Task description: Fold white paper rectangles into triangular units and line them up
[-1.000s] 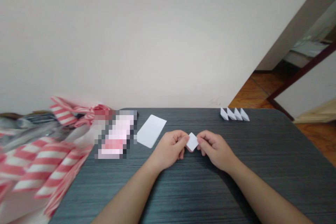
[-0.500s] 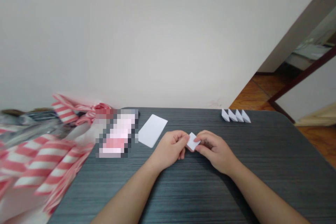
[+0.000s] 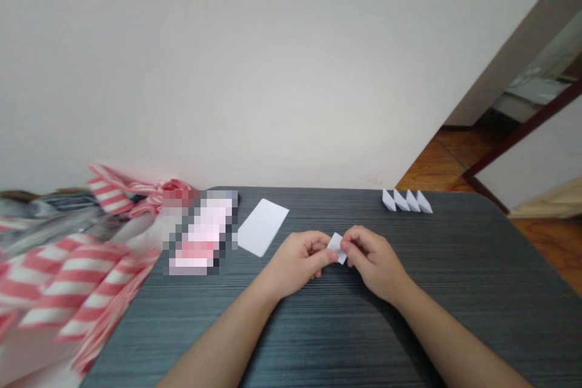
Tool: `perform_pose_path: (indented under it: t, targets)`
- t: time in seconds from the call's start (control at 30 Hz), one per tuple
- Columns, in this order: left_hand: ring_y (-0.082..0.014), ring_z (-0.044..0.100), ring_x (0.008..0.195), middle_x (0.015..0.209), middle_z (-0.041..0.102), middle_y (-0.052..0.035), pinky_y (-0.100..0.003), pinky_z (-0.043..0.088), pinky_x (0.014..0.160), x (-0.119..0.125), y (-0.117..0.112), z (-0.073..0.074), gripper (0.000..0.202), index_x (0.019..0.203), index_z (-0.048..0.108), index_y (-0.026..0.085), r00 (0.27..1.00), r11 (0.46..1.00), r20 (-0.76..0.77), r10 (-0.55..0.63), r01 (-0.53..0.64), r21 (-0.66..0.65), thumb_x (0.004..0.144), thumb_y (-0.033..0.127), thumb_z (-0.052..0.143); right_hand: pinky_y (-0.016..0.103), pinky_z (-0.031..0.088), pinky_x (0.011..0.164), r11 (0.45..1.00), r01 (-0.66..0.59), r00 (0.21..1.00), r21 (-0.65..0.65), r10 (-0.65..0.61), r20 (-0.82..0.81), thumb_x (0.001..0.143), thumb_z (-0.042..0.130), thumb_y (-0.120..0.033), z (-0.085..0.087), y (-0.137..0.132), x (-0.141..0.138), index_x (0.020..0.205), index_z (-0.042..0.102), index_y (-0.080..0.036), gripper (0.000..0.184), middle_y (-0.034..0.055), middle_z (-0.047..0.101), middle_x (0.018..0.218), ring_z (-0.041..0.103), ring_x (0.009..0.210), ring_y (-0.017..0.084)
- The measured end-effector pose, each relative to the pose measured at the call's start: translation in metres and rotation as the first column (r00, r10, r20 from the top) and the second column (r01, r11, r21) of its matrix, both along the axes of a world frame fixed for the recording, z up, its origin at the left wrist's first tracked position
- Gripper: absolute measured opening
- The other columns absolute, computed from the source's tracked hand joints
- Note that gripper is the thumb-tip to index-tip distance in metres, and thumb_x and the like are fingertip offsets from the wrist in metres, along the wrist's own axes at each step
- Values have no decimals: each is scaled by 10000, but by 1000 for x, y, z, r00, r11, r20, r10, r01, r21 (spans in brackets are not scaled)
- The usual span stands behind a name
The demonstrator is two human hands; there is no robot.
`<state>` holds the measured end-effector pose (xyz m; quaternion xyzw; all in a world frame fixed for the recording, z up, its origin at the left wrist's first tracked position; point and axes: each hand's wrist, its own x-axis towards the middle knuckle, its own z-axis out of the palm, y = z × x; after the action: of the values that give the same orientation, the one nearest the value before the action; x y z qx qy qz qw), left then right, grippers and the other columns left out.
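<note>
The left hand (image 3: 297, 264) and right hand (image 3: 375, 265) are narrowly pinching a small folded white paper square (image 3: 336, 247) at twelve o'clock above the dark table (image 3: 454, 327); it seems mid-fold, probably needing a firm crease.

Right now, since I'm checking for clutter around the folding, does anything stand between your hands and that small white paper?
Nothing visible does. The right hand pinches the small white paper directly, and the left hand is right beside its other edge, with no object between them.
</note>
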<state>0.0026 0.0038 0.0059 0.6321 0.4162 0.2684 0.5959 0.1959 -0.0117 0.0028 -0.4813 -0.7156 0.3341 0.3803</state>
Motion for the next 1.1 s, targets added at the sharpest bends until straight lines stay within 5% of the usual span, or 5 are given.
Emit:
perform_pose_path:
  t: [0.4, 0.57, 0.77, 1.1]
  targets:
    - [-88, 453, 471, 507, 520, 47, -192, 319, 469, 1, -2, 4, 328, 783, 638, 148, 994, 997, -92, 57, -52, 52, 889, 446, 554, 236, 418, 540, 993, -38, 990, -111, 23, -140, 928, 543, -252, -9, -3, 0, 931, 552, -202, 51, -24, 574, 665, 532, 556, 123]
    - [-90, 442, 459, 492, 512, 52, -193, 325, 467, 0, -1, 2, 320, 775, 617, 156, 994, 996, -80, 78, -74, 43, 896, 442, 543, 241, 444, 557, 990, -57, 976, -132, 27, -216, 902, 578, -265, -18, -1, 2, 1115, 534, -209, 225, 6, 619, 795, 571, 626, 136]
    - [-90, 441, 454, 483, 513, 53, -191, 328, 474, 0, -1, 3, 323, 757, 617, 163, 991, 995, -95, 90, -86, 55, 902, 439, 533, 228, 384, 506, 991, -9, 1000, -133, 8, -12, 896, 583, -291, -4, -1, 1, 828, 632, -179, 140, -23, 574, 595, 509, 503, 110]
    - [-91, 448, 462, 487, 526, 49, -192, 329, 487, 1, -2, 5, 322, 729, 610, 171, 989, 994, -117, 90, -81, 79, 905, 424, 518, 211, 384, 513, 986, 6, 1000, -165, -3, 22, 903, 541, -255, 3, -2, -1, 754, 599, -177, 178, -36, 555, 537, 516, 486, 109]
